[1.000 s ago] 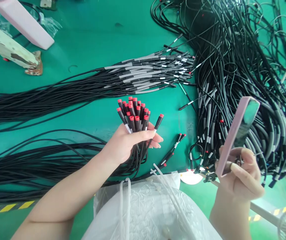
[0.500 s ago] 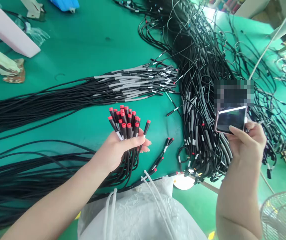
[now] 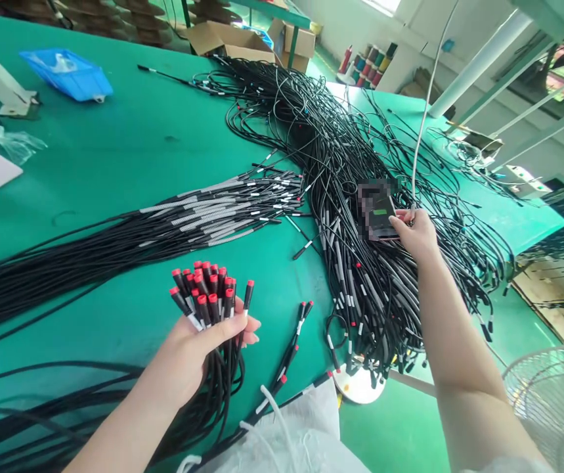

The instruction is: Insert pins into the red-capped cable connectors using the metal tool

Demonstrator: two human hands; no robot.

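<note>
My left hand (image 3: 197, 351) is closed round a bundle of black cables with red-capped ends (image 3: 207, 289), held upright above the green table (image 3: 129, 151). My right hand (image 3: 417, 233) reaches out over a big tangled heap of black cables (image 3: 360, 197) and grips a phone (image 3: 379, 210) with a white cord at its side. Two loose red-tipped cable ends (image 3: 299, 322) lie on the table between my hands.
A laid-out row of black cables with grey sleeves (image 3: 203, 217) stretches across the table. A blue tray (image 3: 67, 73) stands far left, cardboard boxes (image 3: 237, 39) at the back. A white plastic bag (image 3: 296, 440) sits at the near edge, a fan grille (image 3: 547, 401) low right.
The view has tilted up, showing more of the room. My right hand has stretched forward with the phone, out over the cable heap. My left hand keeps its hold on the bundle.
</note>
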